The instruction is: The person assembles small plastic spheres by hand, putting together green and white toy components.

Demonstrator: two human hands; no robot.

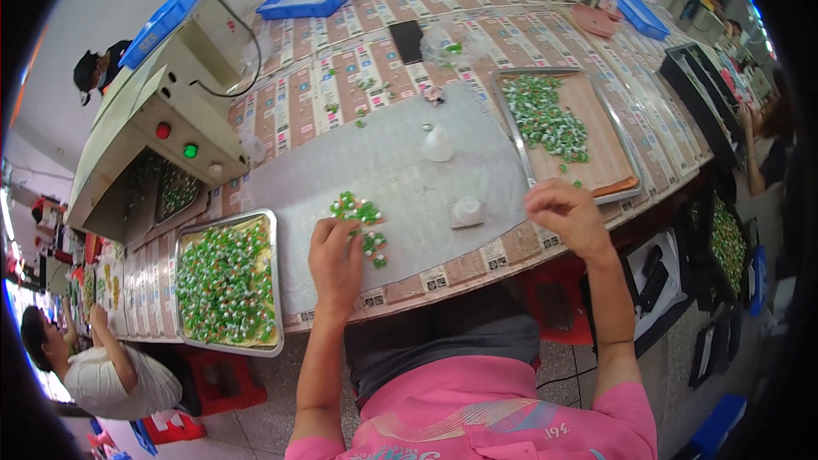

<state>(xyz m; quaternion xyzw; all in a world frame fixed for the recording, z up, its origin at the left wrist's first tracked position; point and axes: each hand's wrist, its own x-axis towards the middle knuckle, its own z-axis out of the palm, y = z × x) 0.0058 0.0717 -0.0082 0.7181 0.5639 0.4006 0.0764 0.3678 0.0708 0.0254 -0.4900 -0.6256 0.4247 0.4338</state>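
A loose pile of small green-and-white pieces [358, 209], some with orange specks, lies on the pale sheet [400, 183]. My left hand [335, 260] rests at the pile's left side with its fingers curled together; whatever they pinch is hidden. Off to the right, my right hand [567, 211] is raised by the near left corner of a metal tray [635, 149]. Its fingertips are drawn together, and anything between them is too small to name. Similar green-and-white pieces [545, 115] cover the left part of that tray. Between my hands sits a small white round container [467, 211].
A metal tray [279, 290] full of green-and-orange pieces stands left, before a beige machine [162, 132] with red and green buttons. A white dropper bottle [438, 145] stands mid-sheet. Farther back are a dark phone-like slab [406, 41] and a blue tray [311, 10]. Other people work at both sides.
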